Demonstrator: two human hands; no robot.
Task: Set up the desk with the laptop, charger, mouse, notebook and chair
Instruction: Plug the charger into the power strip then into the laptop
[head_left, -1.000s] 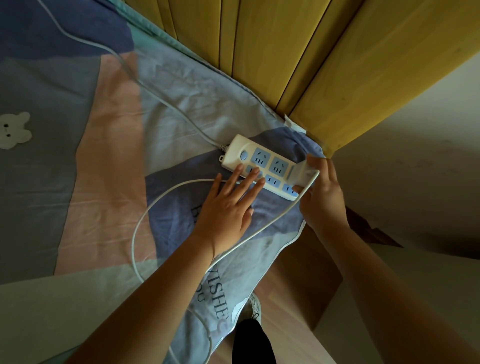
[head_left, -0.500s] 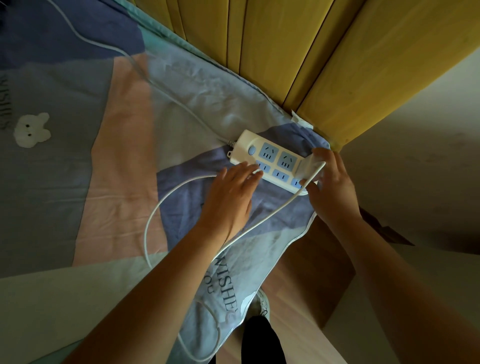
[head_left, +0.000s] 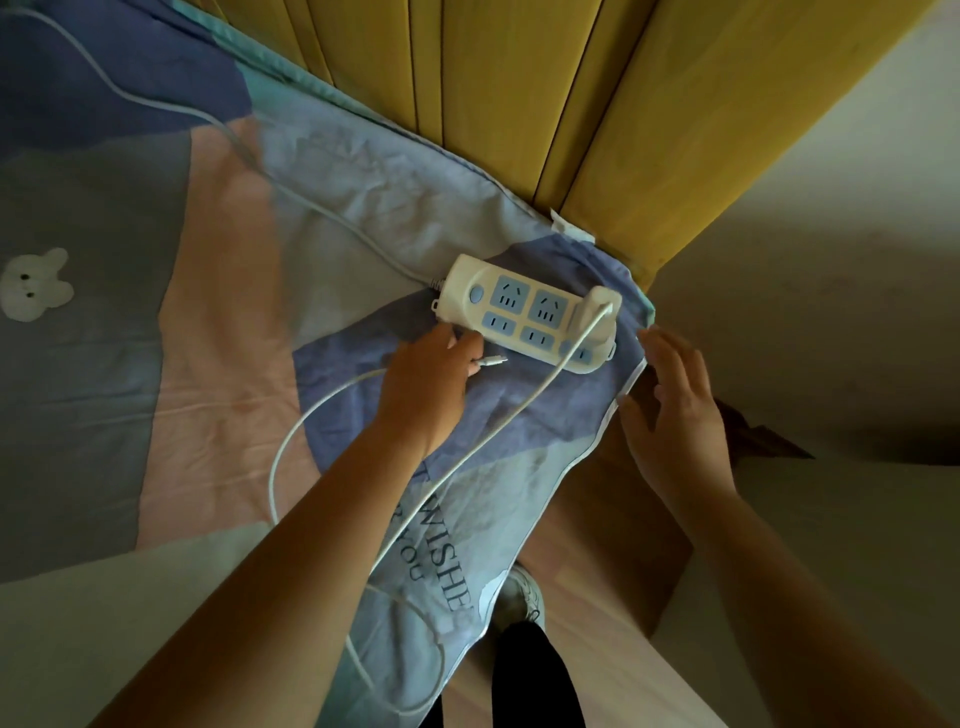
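A bed with a patchwork sheet (head_left: 218, 291) sits by a yellow wooden board. The white power strip (head_left: 524, 317) lies on it. The charger (head_left: 595, 312) is plugged in at the strip's far end. Its thin cable (head_left: 467, 457) loops below the strip. The left hand (head_left: 423, 389) has a narrow grip on the cable tip, just beside the strip. The right hand (head_left: 675, 415) is wide, holding nothing. The cable looks light and floppy; the hard charger block seems best to grab.

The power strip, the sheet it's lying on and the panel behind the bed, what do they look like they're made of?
The power strip: hard moulded plastic, smooth cream shell with blue socket faces, slightly glossy. The sheet: soft woven fabric, probably cotton, matte, creased, printed with colour blocks and lettering. The panel: looks like wooden boards painted or stained yellow, with dark vertical seams between planks; laminate can't be ruled out.
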